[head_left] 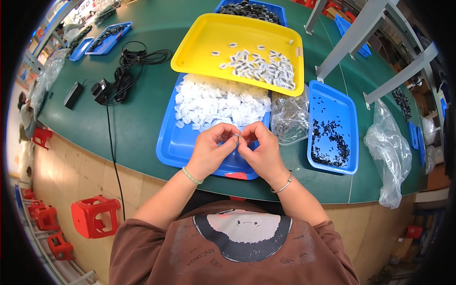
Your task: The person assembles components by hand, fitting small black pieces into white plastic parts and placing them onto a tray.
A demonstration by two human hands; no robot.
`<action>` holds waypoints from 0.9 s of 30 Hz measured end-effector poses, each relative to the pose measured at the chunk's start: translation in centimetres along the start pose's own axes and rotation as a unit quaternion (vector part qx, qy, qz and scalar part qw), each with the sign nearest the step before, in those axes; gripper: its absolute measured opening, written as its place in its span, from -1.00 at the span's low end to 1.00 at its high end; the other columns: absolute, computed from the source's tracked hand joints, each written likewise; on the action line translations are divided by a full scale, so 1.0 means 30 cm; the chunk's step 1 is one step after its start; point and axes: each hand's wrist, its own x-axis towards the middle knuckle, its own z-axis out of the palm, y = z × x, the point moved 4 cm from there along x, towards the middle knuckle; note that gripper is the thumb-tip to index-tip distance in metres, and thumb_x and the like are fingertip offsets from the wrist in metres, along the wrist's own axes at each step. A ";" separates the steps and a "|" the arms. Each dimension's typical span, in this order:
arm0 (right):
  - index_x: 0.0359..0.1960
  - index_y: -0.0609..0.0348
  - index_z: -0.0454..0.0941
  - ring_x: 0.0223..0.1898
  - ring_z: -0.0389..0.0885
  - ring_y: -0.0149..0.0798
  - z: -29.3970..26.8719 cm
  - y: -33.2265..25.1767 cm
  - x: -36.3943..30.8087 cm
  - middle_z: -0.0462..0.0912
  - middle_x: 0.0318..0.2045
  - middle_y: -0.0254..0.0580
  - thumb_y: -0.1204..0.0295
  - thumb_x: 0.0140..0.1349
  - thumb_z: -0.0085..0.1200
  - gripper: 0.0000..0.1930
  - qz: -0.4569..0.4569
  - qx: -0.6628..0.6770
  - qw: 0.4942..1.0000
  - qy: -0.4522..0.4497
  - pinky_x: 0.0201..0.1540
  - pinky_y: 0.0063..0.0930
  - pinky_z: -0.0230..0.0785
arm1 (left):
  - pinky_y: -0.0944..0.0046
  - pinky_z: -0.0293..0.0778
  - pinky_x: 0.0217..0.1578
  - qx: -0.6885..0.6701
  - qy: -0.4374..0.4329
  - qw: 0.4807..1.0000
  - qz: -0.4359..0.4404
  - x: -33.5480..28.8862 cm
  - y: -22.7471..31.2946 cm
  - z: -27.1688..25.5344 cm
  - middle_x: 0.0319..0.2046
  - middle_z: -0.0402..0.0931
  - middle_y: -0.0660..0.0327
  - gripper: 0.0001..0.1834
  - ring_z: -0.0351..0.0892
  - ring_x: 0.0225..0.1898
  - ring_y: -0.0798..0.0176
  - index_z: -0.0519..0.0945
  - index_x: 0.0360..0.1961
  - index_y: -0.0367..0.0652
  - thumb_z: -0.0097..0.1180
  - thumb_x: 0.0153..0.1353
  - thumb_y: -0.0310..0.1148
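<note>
Item: small clear plastic piece [236,137], pinched between the fingertips of both hands above the near edge of the blue tray [166,147]
Left hand [212,148]: fingers closed on the piece
Right hand [260,148]: fingers closed on it too, touching the left
Handling, as judged: keep the piece low over the tray so a slip lands among the loose white parts [216,102]
Beyond: yellow tray [199,45] of finished-looking white pieces; right, small blue tray [351,118] of black bits
</note>
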 end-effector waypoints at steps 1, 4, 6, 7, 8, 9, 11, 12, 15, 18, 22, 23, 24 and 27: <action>-0.33 0.26 0.48 -0.45 0.54 -0.39 0.000 -0.003 -0.001 0.53 -0.48 -0.24 0.56 0.11 0.17 -0.87 -0.011 -0.009 1.000 0.005 -0.37 -0.56 0.41 | 0.52 0.39 -0.25 -0.015 -0.006 1.000 -0.008 0.003 0.000 0.000 -0.32 0.53 0.36 -0.88 0.47 -0.28 0.54 0.53 -0.19 -0.27 0.07 0.24 -0.54; -0.33 0.24 0.48 -0.44 0.54 -0.37 -0.030 -0.013 0.008 0.52 -0.46 -0.24 0.57 0.11 0.17 -0.88 -0.025 -0.003 1.000 0.018 -0.37 -0.55 0.40 | 0.53 0.37 -0.28 -0.046 -0.004 0.998 -0.032 0.011 -0.006 -0.009 -0.33 0.52 0.37 -0.89 0.45 -0.30 0.55 0.53 -0.20 -0.25 0.07 0.24 -0.55; -0.33 0.21 0.51 -0.43 0.52 -0.40 -0.103 -0.051 0.034 0.53 -0.43 -0.27 0.56 0.14 0.16 -0.90 -0.037 -0.011 0.997 0.064 -0.35 -0.56 0.38 | 0.54 0.36 -0.31 -0.062 0.008 0.997 -0.047 0.016 -0.017 -0.024 -0.33 0.51 0.37 -0.90 0.44 -0.31 0.55 0.53 -0.21 -0.25 0.06 0.24 -0.55; -0.30 0.21 0.51 -0.41 0.50 -0.42 -0.172 -0.074 0.061 0.53 -0.44 -0.28 0.52 0.17 0.14 -0.91 -0.023 -0.044 0.991 0.123 -0.32 -0.58 0.37 | 0.55 0.34 -0.32 -0.059 0.013 0.997 -0.046 0.015 -0.017 -0.027 -0.35 0.51 0.38 -0.90 0.43 -0.33 0.56 0.53 -0.22 -0.24 0.07 0.24 -0.54; -0.24 0.24 0.50 -0.39 0.48 -0.42 -0.238 -0.073 0.090 0.53 -0.40 -0.26 0.49 0.20 0.12 -0.86 -0.011 -0.040 0.982 0.186 -0.33 -0.56 0.36 | 0.56 0.32 -0.34 -0.055 0.015 0.997 -0.045 0.012 -0.016 -0.026 -0.36 0.50 0.39 -0.91 0.42 -0.35 0.57 0.53 -0.23 -0.23 0.07 0.25 -0.53; -0.17 0.26 0.47 -0.37 0.48 -0.37 -0.301 -0.097 0.129 0.54 -0.35 -0.21 0.47 0.21 0.11 -0.81 0.004 -0.134 0.969 0.207 -0.33 -0.53 0.36 | 0.56 0.32 -0.34 -0.055 0.013 0.997 -0.046 0.006 -0.012 -0.025 -0.36 0.50 0.39 -0.91 0.42 -0.35 0.57 0.53 -0.23 -0.23 0.07 0.25 -0.53; -0.13 0.33 0.46 -0.34 0.52 -0.27 -0.391 -0.048 0.216 0.57 -0.30 -0.13 0.41 0.20 0.13 -0.72 -0.040 -0.248 0.936 0.244 -0.30 -0.46 0.40 | 0.57 0.29 -0.38 -0.047 0.016 0.997 -0.056 0.008 -0.003 -0.023 -0.39 0.49 0.40 -0.91 0.39 -0.37 0.59 0.53 -0.23 -0.23 0.09 0.24 -0.53; -0.13 0.33 0.46 -0.34 0.52 -0.27 -0.421 0.002 0.258 0.57 -0.30 -0.13 0.41 0.20 0.13 -0.72 -0.040 -0.251 0.934 0.250 -0.30 -0.46 0.40 | 0.57 0.29 -0.38 -0.047 0.009 0.997 -0.054 0.008 -0.003 -0.017 -0.39 0.49 0.40 -0.91 0.39 -0.37 0.59 0.53 -0.23 -0.23 0.09 0.24 -0.53; -0.16 0.39 0.47 -0.33 0.58 -0.25 -0.475 0.145 0.374 0.61 -0.34 -0.10 0.37 0.18 0.15 -0.68 0.050 -0.253 0.952 0.164 -0.30 -0.43 0.42 | 0.53 0.33 -0.42 -0.036 0.011 0.998 -0.050 0.020 -0.004 -0.006 -0.42 0.48 0.40 -0.90 0.38 -0.42 0.58 0.53 -0.24 -0.21 0.13 0.21 -0.50; -0.16 0.35 0.49 -0.50 0.52 -0.44 -0.480 0.194 0.409 0.61 -0.40 -0.23 0.31 0.24 0.11 -0.69 0.167 -0.148 0.972 0.074 -0.47 -0.60 0.39 | 0.53 0.32 -0.42 -0.030 0.010 0.998 -0.056 0.017 0.006 -0.002 -0.43 0.47 0.40 -0.90 0.38 -0.42 0.58 0.54 -0.24 -0.21 0.13 0.21 -0.49; -0.29 0.39 0.50 -0.67 0.51 -0.44 -0.462 0.199 0.395 0.62 -0.47 -0.17 0.35 0.22 0.09 -0.74 0.192 0.019 0.977 0.090 -0.65 -0.60 0.37 | 0.55 0.31 -0.41 -0.025 0.028 0.999 -0.037 0.012 -0.003 -0.016 -0.42 0.47 0.40 -0.90 0.38 -0.41 0.58 0.54 -0.23 -0.22 0.13 0.22 -0.50; -0.26 0.38 0.50 -0.62 0.51 -0.45 -0.474 0.202 0.369 0.61 -0.46 -0.20 0.36 0.25 0.05 -0.75 0.195 0.017 0.975 0.105 -0.64 -0.60 0.37 | 0.55 0.30 -0.41 -0.029 0.033 0.999 -0.032 0.014 -0.005 -0.017 -0.42 0.47 0.41 -0.90 0.38 -0.41 0.58 0.54 -0.23 -0.23 0.13 0.22 -0.50; -0.24 0.37 0.49 -0.58 0.51 -0.46 -0.473 0.200 0.343 0.60 -0.45 -0.23 0.37 0.28 0.02 -0.76 0.199 0.016 0.973 0.117 -0.64 -0.61 0.36 | 0.55 0.30 -0.41 -0.028 0.031 0.999 -0.031 0.013 -0.007 -0.020 -0.42 0.47 0.41 -0.90 0.38 -0.41 0.58 0.54 -0.23 -0.23 0.13 0.22 -0.50; -0.24 0.38 0.49 -0.61 0.49 -0.47 -0.542 0.137 0.241 0.60 -0.48 -0.23 0.37 0.28 0.01 -0.76 0.191 0.054 0.970 0.138 -0.64 -0.63 0.32 | 0.56 0.30 -0.40 -0.033 0.031 0.998 -0.032 0.015 -0.010 -0.019 -0.41 0.47 0.41 -0.90 0.38 -0.40 0.59 0.54 -0.23 -0.24 0.11 0.22 -0.52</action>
